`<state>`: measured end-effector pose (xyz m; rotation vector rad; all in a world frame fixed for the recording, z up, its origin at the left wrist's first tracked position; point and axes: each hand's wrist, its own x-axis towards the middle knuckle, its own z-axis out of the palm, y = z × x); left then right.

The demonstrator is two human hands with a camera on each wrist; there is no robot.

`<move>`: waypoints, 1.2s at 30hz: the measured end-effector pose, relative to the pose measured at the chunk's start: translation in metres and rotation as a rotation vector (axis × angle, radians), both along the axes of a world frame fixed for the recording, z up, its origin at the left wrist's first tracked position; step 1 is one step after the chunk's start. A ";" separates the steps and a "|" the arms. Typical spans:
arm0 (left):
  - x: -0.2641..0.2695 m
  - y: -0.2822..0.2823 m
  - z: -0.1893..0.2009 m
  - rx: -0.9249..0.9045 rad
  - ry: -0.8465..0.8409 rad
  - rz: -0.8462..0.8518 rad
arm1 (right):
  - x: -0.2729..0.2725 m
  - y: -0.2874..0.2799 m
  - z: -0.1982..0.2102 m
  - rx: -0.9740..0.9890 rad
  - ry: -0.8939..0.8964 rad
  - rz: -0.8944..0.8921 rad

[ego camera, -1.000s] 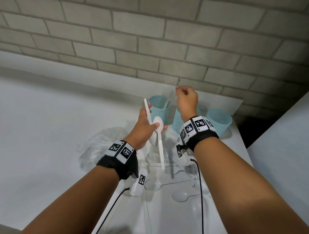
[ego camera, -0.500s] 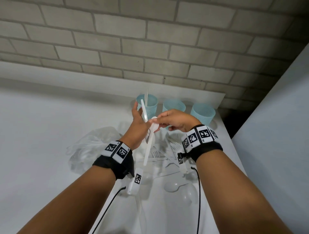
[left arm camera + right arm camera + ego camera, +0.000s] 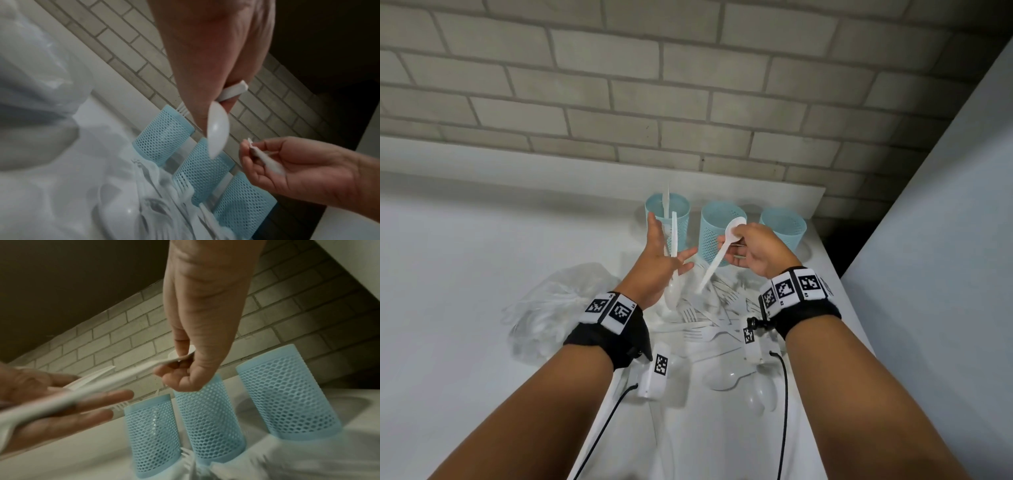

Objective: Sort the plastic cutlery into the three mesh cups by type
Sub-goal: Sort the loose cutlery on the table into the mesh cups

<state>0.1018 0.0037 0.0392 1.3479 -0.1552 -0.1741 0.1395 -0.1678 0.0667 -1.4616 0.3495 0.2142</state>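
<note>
Since half a second before, the two hands had come apart: the spoon (image 3: 719, 253) had passed from the left hand (image 3: 659, 265) to the right hand (image 3: 755, 253), and the left fingers had spread.

Furthest left, a plastic bag (image 3: 551, 301) lay crumpled on the table (image 3: 448, 308). The left fingers (image 3: 686, 255) were splayed, yet a second spoon (image 3: 673, 270) sat in the crook of the thumb, its bowl hanging below the palm; that loose hold could have let it slip into the pile of cutlery (image 3: 709, 318) beneath. Beyond those fingers stood the left cup (image 3: 674, 219), with pieces upright in it.

The right fingers (image 3: 739, 236) pinched the first spoon just below its bowl, handle slanting down towards the pile, in front of the middle cup (image 3: 717, 233). Held so near one end, it could have swung, struck the rim and tipped the light cup, or dropped short. The right cup (image 3: 786, 228) stood past the knuckles; which cup took spoons could not be told.
</note>
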 end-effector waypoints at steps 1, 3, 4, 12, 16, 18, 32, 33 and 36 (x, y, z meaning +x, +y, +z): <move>-0.001 0.000 0.000 -0.028 0.017 -0.019 | 0.000 0.001 0.000 0.077 -0.004 -0.032; -0.001 0.000 0.000 -0.074 0.046 -0.053 | 0.001 0.004 -0.001 0.205 -0.001 -0.062; -0.002 -0.001 0.000 -0.092 0.058 -0.064 | 0.001 0.006 -0.001 0.222 -0.004 -0.044; -0.003 0.000 0.000 -0.158 0.098 -0.178 | -0.010 0.033 0.008 -0.226 -0.202 0.265; -0.006 0.003 0.001 -0.156 0.099 -0.186 | -0.006 0.036 0.005 -0.305 -0.154 0.276; -0.006 0.004 0.001 -0.156 0.087 -0.176 | 0.000 0.032 0.000 -0.341 -0.094 0.178; -0.012 -0.001 0.006 -0.115 0.119 -0.220 | -0.003 0.017 -0.008 -0.207 0.018 0.247; -0.011 -0.001 0.006 -0.112 0.117 -0.213 | -0.002 0.018 -0.008 -0.181 0.023 0.239; -0.009 0.001 0.003 -0.125 0.141 -0.149 | 0.000 0.020 -0.008 -0.136 0.035 0.195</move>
